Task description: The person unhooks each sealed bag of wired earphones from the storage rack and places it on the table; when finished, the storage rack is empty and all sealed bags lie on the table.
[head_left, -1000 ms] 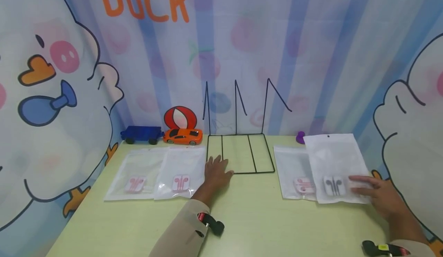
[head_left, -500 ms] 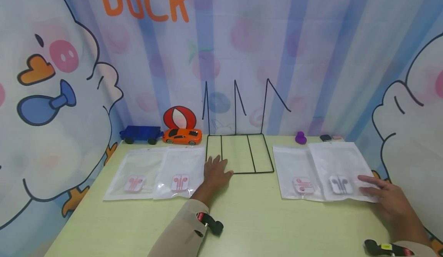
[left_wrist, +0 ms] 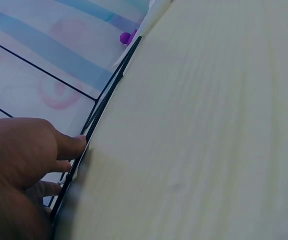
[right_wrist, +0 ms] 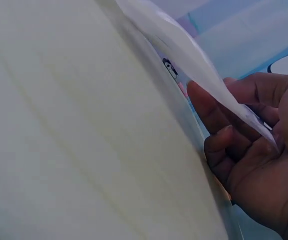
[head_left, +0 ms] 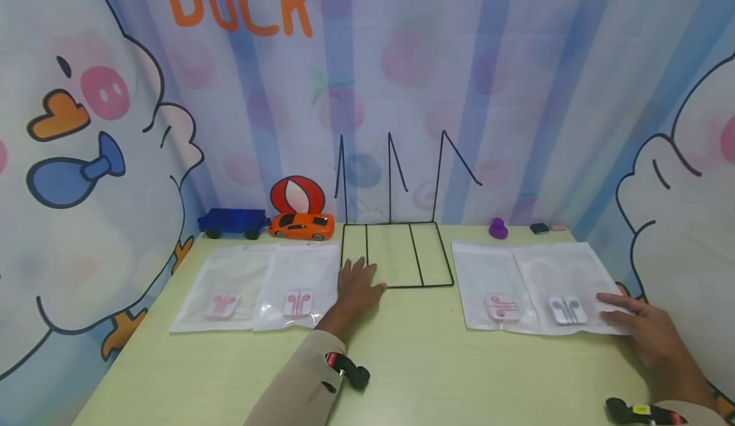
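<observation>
My left hand (head_left: 358,287) rests on the front left part of a black wire rack (head_left: 422,266), fingers spread. In the left wrist view its thumb touches the rack's front bar. The rack has three upright hooks at its back. On the right, my right hand (head_left: 651,330) pinches the right edge of a white plastic pouch (head_left: 557,266) with a cased pair of earphones (head_left: 567,310) in it. The right wrist view shows this pouch (right_wrist: 204,70) between thumb and fingers, its near edge off the table. It overlaps a second pouch (head_left: 485,273) with pink earphones (head_left: 502,308).
Two more earphone pouches (head_left: 304,263) lie left of the rack, slightly overlapping. Behind them stand a blue toy trailer (head_left: 234,222) and an orange toy car (head_left: 302,226). A purple figure (head_left: 498,229) and a small black piece (head_left: 540,228) sit at the back right. A printed curtain surrounds the table.
My right hand has lowered the pouch toward the table and slightly right, bringing the small black and pink pieces behind it into view. The left hand keeps its place on the rack.
</observation>
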Demonstrator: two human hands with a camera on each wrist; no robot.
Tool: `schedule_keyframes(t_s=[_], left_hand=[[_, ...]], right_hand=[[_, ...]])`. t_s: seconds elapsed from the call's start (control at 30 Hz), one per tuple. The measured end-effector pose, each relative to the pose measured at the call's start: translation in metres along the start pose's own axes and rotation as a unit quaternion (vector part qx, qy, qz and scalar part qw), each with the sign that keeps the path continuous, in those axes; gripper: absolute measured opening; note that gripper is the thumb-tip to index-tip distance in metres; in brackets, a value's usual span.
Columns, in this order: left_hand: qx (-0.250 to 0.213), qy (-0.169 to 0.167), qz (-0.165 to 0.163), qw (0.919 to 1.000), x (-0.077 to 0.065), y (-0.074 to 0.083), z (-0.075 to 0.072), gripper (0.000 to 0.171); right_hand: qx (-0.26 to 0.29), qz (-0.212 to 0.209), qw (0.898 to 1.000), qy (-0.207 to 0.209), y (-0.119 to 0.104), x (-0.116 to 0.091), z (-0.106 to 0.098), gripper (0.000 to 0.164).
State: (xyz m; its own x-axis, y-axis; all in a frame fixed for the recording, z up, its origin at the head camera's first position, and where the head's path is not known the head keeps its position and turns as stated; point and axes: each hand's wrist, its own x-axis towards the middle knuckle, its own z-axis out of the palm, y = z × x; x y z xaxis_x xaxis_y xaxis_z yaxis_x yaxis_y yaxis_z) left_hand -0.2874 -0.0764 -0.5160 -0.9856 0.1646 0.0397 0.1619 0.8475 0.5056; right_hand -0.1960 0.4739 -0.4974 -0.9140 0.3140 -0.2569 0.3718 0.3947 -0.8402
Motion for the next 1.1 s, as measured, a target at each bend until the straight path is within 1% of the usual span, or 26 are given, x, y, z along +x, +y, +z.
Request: schedule_keyframes(t_s=[0.07, 0.13, 0.3, 0.4, 0.5, 0.6, 0.7, 0.77, 0.83, 0.97, 1.03, 1.1], left_hand=[[0.003, 0.0, 0.0, 1.0, 0.0, 0.0, 0.0, 0.057], [0.005, 0.001, 0.001, 1.0, 0.0, 0.0, 0.0, 0.057], [0.005, 0.003, 0.005, 1.0, 0.0, 0.0, -0.001, 0.057], [0.002, 0.002, 0.006, 1.0, -0.001, 0.0, -0.002, 0.057], [0.003, 0.001, 0.007, 1.0, -0.001, 0.001, -0.002, 0.057], [0.006, 0.002, 0.01, 0.9999, -0.001, 0.002, -0.001, 0.056], [0.003, 0.0, 0.01, 0.9999, 0.0, 0.003, 0.0, 0.057], [0.0, 0.0, 0.009, 1.0, 0.001, 0.004, -0.001, 0.057], [-0.002, -0.003, 0.007, 1.0, 0.001, 0.005, -0.001, 0.057], [-0.001, 0.001, 0.006, 1.0, 0.002, 0.006, -0.001, 0.057], [-0.003, 0.007, 0.008, 0.9999, 0.003, 0.006, -0.001, 0.057], [-0.01, 0.01, 0.011, 0.9998, 0.004, 0.007, -0.001, 0.058]], right_hand=[[-0.025, 0.016, 0.999, 0.014, -0.001, 0.001, 0.001, 0.05], [-0.037, 0.017, 0.999, 0.019, -0.001, 0.003, 0.002, 0.058], [-0.092, 0.003, 0.995, 0.025, -0.002, 0.004, 0.003, 0.076], [-0.115, 0.001, 0.993, 0.03, -0.005, 0.002, 0.005, 0.081], [-0.143, -0.007, 0.989, 0.042, -0.006, 0.001, 0.008, 0.078], [-0.177, -0.029, 0.982, 0.051, -0.003, 0.002, 0.008, 0.074], [-0.2, -0.045, 0.977, 0.054, -0.001, 0.003, 0.007, 0.071], [-0.201, -0.047, 0.977, 0.054, -0.003, 0.002, 0.008, 0.07], [-0.198, -0.044, 0.978, 0.052, -0.005, 0.001, 0.008, 0.072], [-0.19, -0.052, 0.979, 0.045, -0.007, 0.0, 0.01, 0.075], [-0.183, -0.064, 0.98, 0.05, -0.008, -0.001, 0.011, 0.074], [-0.179, -0.086, 0.978, 0.059, -0.008, -0.002, 0.013, 0.071]])
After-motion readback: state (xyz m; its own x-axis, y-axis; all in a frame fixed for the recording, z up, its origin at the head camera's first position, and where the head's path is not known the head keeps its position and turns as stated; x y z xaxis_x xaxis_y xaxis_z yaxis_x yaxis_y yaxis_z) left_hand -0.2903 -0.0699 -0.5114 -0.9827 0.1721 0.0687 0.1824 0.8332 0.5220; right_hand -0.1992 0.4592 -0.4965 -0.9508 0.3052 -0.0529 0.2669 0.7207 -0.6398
